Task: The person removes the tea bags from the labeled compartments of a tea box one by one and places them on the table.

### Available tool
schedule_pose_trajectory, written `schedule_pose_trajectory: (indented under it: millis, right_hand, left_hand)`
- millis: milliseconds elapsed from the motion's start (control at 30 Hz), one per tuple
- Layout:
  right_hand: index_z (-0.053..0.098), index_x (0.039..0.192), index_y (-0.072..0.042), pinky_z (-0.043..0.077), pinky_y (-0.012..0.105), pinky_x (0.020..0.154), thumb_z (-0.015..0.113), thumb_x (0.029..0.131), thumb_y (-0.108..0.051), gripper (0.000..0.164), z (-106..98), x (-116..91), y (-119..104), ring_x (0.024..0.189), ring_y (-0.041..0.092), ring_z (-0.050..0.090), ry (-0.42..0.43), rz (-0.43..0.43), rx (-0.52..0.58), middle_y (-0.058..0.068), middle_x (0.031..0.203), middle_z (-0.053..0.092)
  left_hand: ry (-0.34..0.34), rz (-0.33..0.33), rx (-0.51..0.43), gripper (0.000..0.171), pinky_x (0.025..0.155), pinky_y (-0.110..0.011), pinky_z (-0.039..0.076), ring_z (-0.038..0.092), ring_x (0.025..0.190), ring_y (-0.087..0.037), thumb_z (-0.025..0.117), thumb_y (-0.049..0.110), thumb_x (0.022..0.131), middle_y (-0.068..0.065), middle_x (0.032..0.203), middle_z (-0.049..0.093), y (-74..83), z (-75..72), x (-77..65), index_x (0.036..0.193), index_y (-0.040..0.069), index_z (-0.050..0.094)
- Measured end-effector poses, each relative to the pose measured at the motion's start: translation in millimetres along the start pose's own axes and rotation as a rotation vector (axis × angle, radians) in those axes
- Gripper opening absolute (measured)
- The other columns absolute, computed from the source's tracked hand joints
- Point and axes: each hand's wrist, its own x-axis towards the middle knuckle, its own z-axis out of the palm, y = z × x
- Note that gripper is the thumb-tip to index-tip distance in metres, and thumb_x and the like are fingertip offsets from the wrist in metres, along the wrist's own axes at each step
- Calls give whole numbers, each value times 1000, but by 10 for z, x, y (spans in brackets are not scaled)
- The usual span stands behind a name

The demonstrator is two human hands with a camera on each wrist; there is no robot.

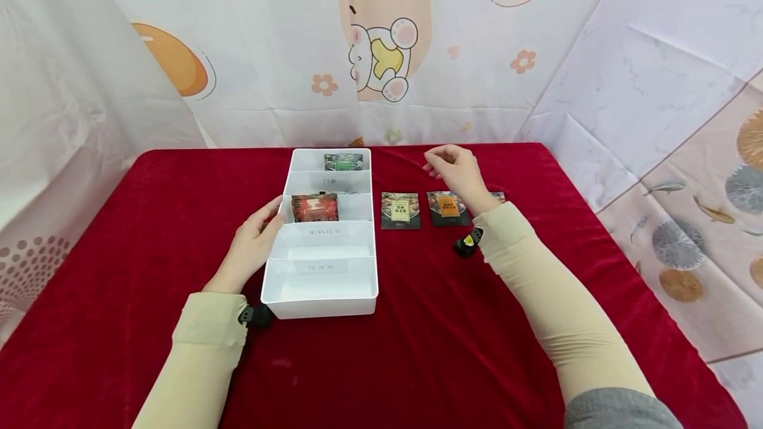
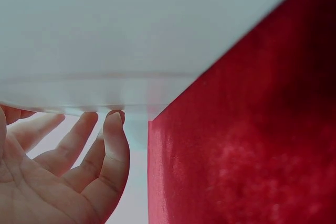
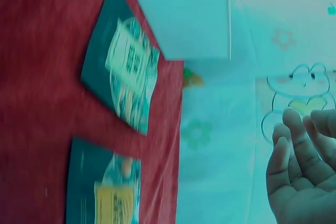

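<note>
A long white divided box [image 1: 318, 308] stands on the red cloth. My left hand [image 1: 253, 240] is at its left side, the loosely bent fingers touching the wall; the left wrist view shows the fingertips [image 2: 116, 121] along the box's edge. A green packet [image 1: 344, 163] lies in the far compartment and a red packet [image 1: 314, 208] in a middle one. My right hand [image 1: 457, 169] hovers beyond the packets on the cloth, fingers loosely curled and holding nothing. Beneath its wrist lies a packet with an orange label [image 1: 448, 205]; to the left is one with a pale label [image 1: 401, 210].
Another packet [image 1: 499, 196] shows partly behind the right wrist. The nearest compartments of the box have printed labels on their dividers. A patterned curtain [image 1: 268, 71] hangs right behind the table's far edge. A black wrist camera [image 1: 466, 245] sits under the right cuff.
</note>
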Motion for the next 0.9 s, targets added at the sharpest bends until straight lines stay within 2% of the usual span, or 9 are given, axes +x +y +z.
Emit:
schedule_pose_trajectory:
  millis: [167,267,433,633,733,900]
  right_hand:
    - [68,116,-2,53,23,72,62,99,-25,29,154,-62,-93,94,33,66,-36,-28,53,2,91,71]
    - [68,115,0,53,23,71,64,97,-22,29,257,-106,-149,94,34,67,-60,-45,91,0,89,71]
    - [69,114,1,55,26,74,66,95,-17,26,412,-167,-241,94,33,68,-98,-52,127,6,95,74]
    - [72,109,0,57,42,86,68,93,-15,22,574,-225,-317,87,21,68,-145,-59,165,12,102,74]
    - [72,107,0,56,46,88,69,92,-15,21,651,-240,-340,89,26,68,-160,-70,166,13,101,73]
    - [73,110,-1,56,42,81,69,93,-18,24,761,-254,-379,90,27,65,-185,-87,94,13,102,74]
  left_hand:
    - [-2,3,4,54,92,-52,53,60,114,-40,37,31,107,-25,148,45,-14,7,6,157,12,29]
    - [-2,5,7,54,92,-52,53,60,115,-40,36,32,107,-24,149,45,-38,12,19,157,13,29]
    - [3,15,6,54,91,-53,53,60,114,-40,36,32,107,-25,148,46,-73,18,44,156,11,30]
    - [-3,4,4,54,91,-53,53,59,115,-40,36,33,107,-25,149,45,-63,13,41,157,13,29]
    - [-8,0,3,54,92,-55,53,59,116,-41,36,33,107,-24,150,43,-53,13,39,157,13,28]
    - [-5,3,9,54,92,-55,53,59,115,-41,36,32,107,-25,150,43,-54,11,37,157,12,28]
